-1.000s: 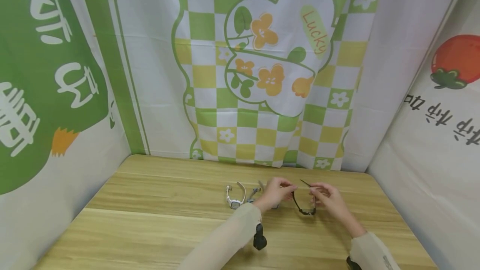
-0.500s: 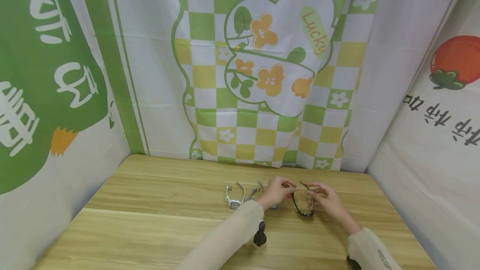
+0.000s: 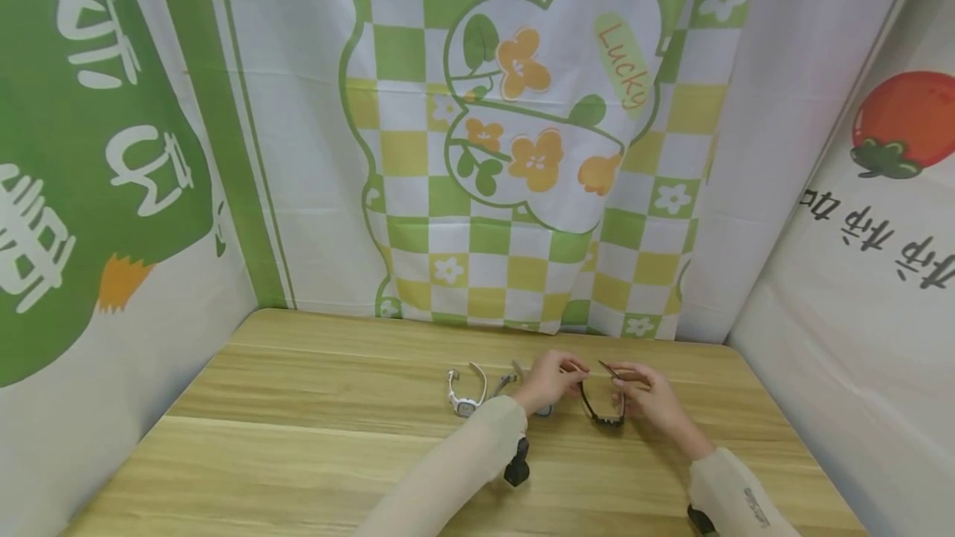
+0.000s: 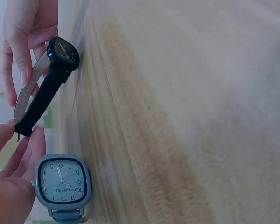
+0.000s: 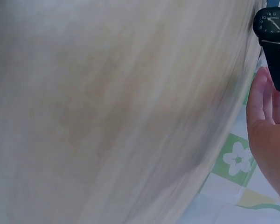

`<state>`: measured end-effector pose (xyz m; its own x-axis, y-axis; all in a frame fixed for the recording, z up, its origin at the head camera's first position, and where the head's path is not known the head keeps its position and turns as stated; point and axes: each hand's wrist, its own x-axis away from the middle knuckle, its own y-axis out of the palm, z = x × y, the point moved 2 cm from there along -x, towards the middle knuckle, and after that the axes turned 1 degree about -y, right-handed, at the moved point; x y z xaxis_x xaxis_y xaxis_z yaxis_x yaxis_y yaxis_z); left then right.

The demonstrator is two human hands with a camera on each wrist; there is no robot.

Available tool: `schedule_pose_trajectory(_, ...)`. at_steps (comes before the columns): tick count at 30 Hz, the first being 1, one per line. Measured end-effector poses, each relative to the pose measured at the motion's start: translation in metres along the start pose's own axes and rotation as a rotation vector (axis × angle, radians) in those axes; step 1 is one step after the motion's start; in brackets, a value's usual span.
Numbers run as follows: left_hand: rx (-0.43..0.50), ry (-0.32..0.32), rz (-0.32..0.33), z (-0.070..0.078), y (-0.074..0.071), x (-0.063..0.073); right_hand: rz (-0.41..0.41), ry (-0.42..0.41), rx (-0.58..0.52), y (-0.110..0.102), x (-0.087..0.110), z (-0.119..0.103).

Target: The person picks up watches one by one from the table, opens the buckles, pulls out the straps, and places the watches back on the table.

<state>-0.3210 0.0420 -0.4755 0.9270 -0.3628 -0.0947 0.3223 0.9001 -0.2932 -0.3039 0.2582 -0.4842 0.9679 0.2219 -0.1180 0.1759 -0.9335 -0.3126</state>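
Observation:
Both hands hold a black wristwatch (image 3: pixel 608 420) whose strap forms an upright U, dial end low over the table. My left hand (image 3: pixel 550 379) pinches one strap end between thumb and fingertips. The other side of the strap is pinched by my right hand (image 3: pixel 652 398), and its free tip sticks up past the fingers. The left wrist view shows the black dial (image 4: pixel 64 54) and the strap's lighter inner side. Just below the left hand is a blue-grey square watch (image 4: pixel 63 182), partly hidden by that hand and wrist in the head view.
A white watch (image 3: pixel 466 407) stands to the left with its strap curled up. Grey strap parts (image 3: pixel 504 384) show beside it. The wooden table (image 3: pixel 313 404) ends at a checked cloth backdrop (image 3: pixel 470 305), with cloth walls on both sides.
My right hand has shifted slightly left, drawing the two sides of the black watch's strap a little closer. The left hand has barely moved, and the other watches stay put.

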Motion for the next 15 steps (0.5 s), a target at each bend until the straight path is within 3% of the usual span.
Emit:
schedule_pose_trajectory(8,-0.105,0.031,0.012,0.0011,-0.0006,-0.0017,-0.005,-0.073,0.151,-0.0036,-0.005,0.003)
schedule_pose_trajectory(15,-0.174,0.023,0.028,0.002,0.0023,-0.0056,-0.046,0.003,0.121,-0.0035,-0.0077,0.0082)
